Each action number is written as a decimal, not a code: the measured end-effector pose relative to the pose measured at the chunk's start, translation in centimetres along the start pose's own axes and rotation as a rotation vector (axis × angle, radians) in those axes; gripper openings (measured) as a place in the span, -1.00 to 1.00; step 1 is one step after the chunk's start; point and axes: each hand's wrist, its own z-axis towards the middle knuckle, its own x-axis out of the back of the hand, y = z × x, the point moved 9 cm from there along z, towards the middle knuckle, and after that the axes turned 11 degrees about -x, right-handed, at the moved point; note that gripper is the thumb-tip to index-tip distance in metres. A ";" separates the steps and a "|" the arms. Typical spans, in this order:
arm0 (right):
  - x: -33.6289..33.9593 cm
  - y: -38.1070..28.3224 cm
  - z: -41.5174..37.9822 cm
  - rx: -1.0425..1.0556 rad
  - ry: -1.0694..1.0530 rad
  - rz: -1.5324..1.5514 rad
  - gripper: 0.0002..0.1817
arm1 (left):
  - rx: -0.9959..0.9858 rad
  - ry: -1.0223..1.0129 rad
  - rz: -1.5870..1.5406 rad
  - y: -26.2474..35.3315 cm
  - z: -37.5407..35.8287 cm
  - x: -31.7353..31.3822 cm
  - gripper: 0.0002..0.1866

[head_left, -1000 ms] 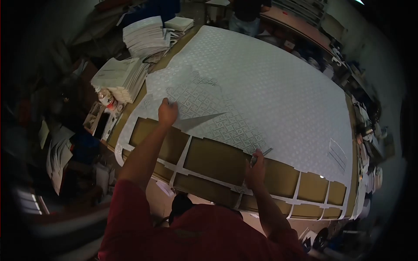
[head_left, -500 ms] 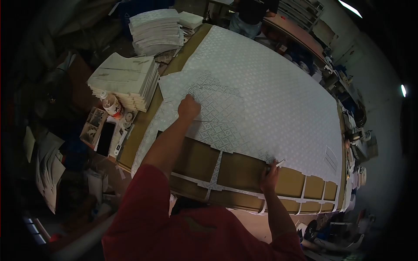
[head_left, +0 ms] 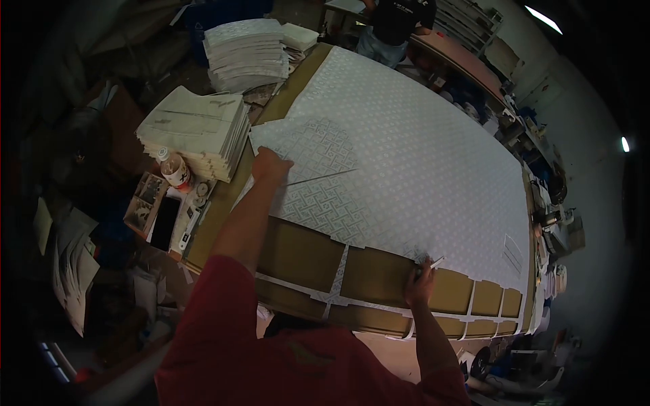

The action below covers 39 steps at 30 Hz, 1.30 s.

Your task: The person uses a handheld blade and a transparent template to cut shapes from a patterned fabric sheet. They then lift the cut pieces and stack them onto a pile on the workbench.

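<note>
In the head view, the white sheet (head_left: 420, 155) lay across the brown table (head_left: 301, 254), with narrow strips (head_left: 338, 271) along its near side. The left hand (head_left: 272, 166) was closed in a narrow grip over the sheet's left end; whether it pinched an edge, I couldn't tell. The right hand (head_left: 420, 287) was curled round a slim tool (head_left: 438, 262) beside the near edge. The sheet looked light and fairly soft, likely to crease or tear at the strips, so its broad margin seemed the better hold, and the tool's handle for the tool. The sheet's long axis seemed to slope from upper left to lower right; the tool's tip pointed up and rightward
</note>
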 end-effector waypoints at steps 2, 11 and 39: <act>-0.1 0.1 0.3 -0.007 0.013 0.001 -0.52 | 0.003 0.046 0.013 0.1 -0.2 0.5 -0.12; -0.2 0.9 0.1 -0.057 0.015 0.056 -0.64 | -0.077 0.230 0.113 -1.0 4.2 1.8 -0.40; 1.9 0.4 -0.3 -0.078 0.086 0.104 -0.59 | -0.301 -0.254 -1.213 7.4 -11.5 -6.4 -0.27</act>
